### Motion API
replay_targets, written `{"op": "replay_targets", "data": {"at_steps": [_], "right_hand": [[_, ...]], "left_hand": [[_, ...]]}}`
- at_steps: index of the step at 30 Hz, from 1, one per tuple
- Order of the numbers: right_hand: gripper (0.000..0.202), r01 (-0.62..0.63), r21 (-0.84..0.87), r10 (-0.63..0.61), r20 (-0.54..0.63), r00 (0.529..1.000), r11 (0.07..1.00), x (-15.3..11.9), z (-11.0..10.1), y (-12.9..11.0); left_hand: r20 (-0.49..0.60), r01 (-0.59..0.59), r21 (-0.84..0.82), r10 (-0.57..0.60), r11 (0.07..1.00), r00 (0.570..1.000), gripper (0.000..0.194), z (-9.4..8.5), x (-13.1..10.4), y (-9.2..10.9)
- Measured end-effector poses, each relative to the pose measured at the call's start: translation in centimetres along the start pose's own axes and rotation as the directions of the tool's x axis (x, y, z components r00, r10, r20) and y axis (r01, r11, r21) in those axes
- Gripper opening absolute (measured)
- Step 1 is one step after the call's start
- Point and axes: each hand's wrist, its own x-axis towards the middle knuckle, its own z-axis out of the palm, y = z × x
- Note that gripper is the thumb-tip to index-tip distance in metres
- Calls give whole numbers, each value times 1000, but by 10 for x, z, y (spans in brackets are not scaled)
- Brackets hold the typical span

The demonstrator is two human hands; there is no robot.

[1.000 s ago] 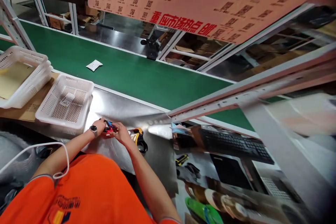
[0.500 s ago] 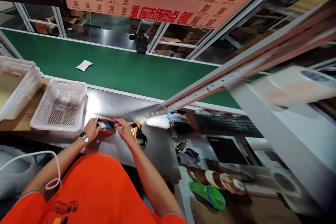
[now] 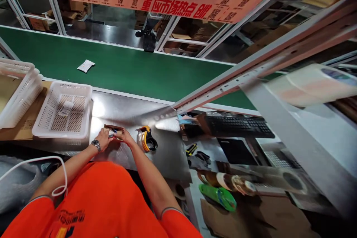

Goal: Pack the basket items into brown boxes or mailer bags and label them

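A small brown cardboard box (image 3: 113, 128) stands open on the metal table (image 3: 167, 160), with small items partly visible inside. My left hand (image 3: 103, 140), a watch on its wrist, closes on the box's near left side. At the near right side, my right hand (image 3: 124, 136) grips the box, its fingers reaching toward the opening. Both hands partly hide the box and its contents. To the right of them lies a yellow and black tape dispenser (image 3: 147, 138).
A white basket (image 3: 86, 111) holding a small packet (image 3: 66, 109) sits left. Behind runs a green conveyor (image 3: 125, 68) with a white parcel (image 3: 86, 66). Right are a keyboard (image 3: 240, 126), a yellow cutter (image 3: 191, 150) and a slanted metal post (image 3: 206, 89).
Both hands have come closer together at the box's near side, and its flaps stand differently. The view has shifted slightly; the white parcel appears a little higher and further left.
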Motion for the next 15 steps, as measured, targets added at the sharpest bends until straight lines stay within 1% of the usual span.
{"op": "replay_targets", "data": {"at_steps": [2, 4, 5, 7, 9, 10, 13, 15], "right_hand": [[66, -101, -8, 101, 23, 995, 995, -3, -7, -1], [61, -193, -12, 194, 73, 978, 981, -9, -15, -1], [59, -225, 1, 223, 103, 969, 974, -13, -17, -1], [59, -281, 54, 271, 140, 952, 958, -19, -17, -2], [61, -314, 114, 303, 104, 947, 942, -24, -11, -2], [61, -318, 134, 311, 67, 948, 939, -26, -7, -1], [53, -296, 116, 300, -20, 954, 948, -30, 3, 3], [51, -281, 68, 285, -67, 956, 957, -31, 7, 7]], "left_hand": [[3, 36, -8, -36, 999, 999, 45, -6, 4, -2], [3, 91, -26, -91, 996, 996, 45, -12, 10, -7], [4, 125, -46, -125, 991, 992, 48, -15, 14, -10], [25, 201, -96, -200, 975, 980, 62, -20, 22, -16], [47, 255, -131, -251, 958, 967, 77, -22, 29, -21], [52, 265, -138, -260, 954, 964, 79, -22, 31, -23], [15, 265, -157, -266, 951, 964, 73, -16, 35, -27], [-3, 287, -223, -295, 932, 955, 69, -11, 35, -30]]}}
